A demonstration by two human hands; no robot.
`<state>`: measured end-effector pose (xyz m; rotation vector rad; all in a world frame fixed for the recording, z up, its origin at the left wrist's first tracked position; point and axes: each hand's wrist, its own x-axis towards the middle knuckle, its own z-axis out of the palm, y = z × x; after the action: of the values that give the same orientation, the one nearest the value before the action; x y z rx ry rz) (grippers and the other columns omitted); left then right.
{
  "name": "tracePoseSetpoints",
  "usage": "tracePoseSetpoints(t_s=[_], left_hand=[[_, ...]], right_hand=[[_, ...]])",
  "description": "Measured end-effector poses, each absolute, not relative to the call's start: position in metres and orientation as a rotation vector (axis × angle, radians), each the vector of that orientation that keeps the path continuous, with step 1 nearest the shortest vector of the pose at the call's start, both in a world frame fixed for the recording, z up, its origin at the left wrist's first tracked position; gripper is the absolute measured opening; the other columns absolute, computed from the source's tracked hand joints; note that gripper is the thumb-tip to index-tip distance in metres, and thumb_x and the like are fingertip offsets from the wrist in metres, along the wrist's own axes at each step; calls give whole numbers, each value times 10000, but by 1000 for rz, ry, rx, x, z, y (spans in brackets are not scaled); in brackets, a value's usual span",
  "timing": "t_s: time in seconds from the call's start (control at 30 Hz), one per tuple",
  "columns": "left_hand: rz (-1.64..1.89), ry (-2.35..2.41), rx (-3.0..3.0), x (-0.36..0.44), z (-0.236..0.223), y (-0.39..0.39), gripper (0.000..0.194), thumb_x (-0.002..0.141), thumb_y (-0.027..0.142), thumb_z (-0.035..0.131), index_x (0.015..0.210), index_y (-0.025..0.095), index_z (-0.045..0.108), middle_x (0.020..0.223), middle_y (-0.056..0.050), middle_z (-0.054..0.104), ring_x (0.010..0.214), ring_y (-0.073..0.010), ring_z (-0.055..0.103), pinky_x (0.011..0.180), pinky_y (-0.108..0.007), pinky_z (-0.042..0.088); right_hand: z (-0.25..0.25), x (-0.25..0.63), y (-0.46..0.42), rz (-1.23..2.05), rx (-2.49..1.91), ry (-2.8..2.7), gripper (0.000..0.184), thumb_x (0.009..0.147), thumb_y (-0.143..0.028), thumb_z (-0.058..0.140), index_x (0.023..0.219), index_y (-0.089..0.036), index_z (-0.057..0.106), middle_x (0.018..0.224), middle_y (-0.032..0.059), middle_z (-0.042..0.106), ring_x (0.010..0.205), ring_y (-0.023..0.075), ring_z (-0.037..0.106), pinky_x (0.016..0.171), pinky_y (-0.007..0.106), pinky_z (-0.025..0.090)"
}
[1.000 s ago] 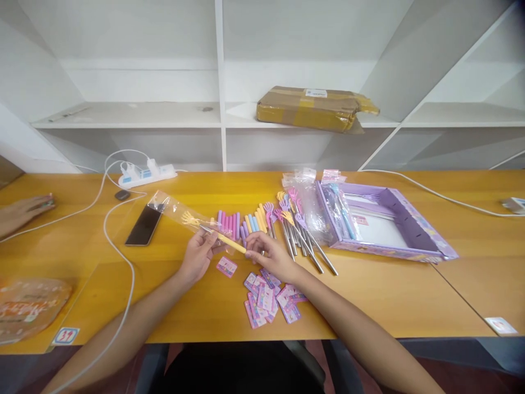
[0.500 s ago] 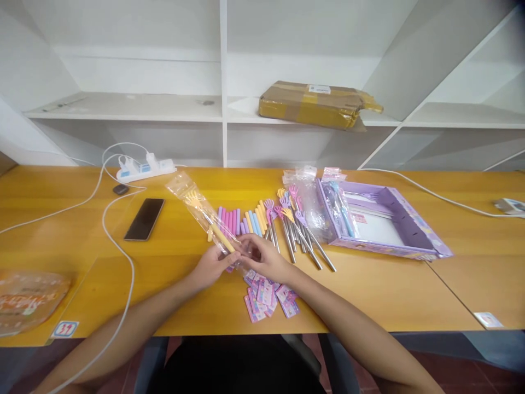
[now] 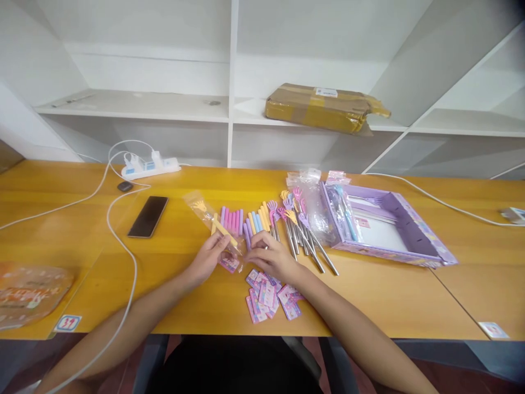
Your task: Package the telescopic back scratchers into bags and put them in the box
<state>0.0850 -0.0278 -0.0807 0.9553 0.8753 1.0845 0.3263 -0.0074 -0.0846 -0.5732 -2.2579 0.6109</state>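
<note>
My left hand [image 3: 211,256] is closed around a yellow back scratcher [image 3: 225,229] inside a clear plastic sleeve, its hand-shaped head pointing up and left. Close to the sleeve's near end, my right hand [image 3: 268,254] has its fingers curled in a pinch; whether the film is between them I cannot make out. Pink handle tubes [image 3: 232,220] lie just behind my hands, with blue, yellow and purple tubes [image 3: 255,219] beside them. To their right are several loose scratcher heads on metal rods [image 3: 301,232]. Printed cards [image 3: 266,295] are piled in front of my right hand.
A purple tray [image 3: 394,254] with bagged scratchers [image 3: 346,213] stands at the right, beside clear bags [image 3: 314,208]. At the left are a phone [image 3: 148,216], a power strip [image 3: 151,167] and a white cable [image 3: 131,262]. A taped carton [image 3: 320,109] sits on the shelf.
The sleeved scratcher came nearer and tilted more upright, and my left hand shifted its hold along it. My right hand moved off the handle's end. The other person's hand at left went out of view.
</note>
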Motion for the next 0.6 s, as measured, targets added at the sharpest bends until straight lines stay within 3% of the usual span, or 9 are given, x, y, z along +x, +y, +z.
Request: tracePoseSetpoints(t_s=[0.2,0.4,0.6], left_hand=[[1145,846,862,87,-74,-26,311,883,373,834,1127,198,750,983,-41,747,844,-166,693,764,-268,573],[1143,766,688,88,-78,-24,341,898,455,825,1044,165,719,908,-55,747,796,-179,718,756,-313,607],[1199,760,579,88,-76,-21,363,828,438,893,978,141,749,971,-56,757,847,-160,707,788,-289,602]], right_hand=[[-86,330,-8,502,-551,-2238,158,1036,-226,643,1125,-278,763,1223,95,566,941,184,642,823,356,602],[-77,327,-8,375,-469,-2288,176,1034,-157,627,1135,-255,733,1325,93,609,847,139,640,749,299,569],[-73,327,-9,236,-450,-2347,203,1037,-117,605,1139,-253,718,1256,73,672,934,149,680,759,275,549]])
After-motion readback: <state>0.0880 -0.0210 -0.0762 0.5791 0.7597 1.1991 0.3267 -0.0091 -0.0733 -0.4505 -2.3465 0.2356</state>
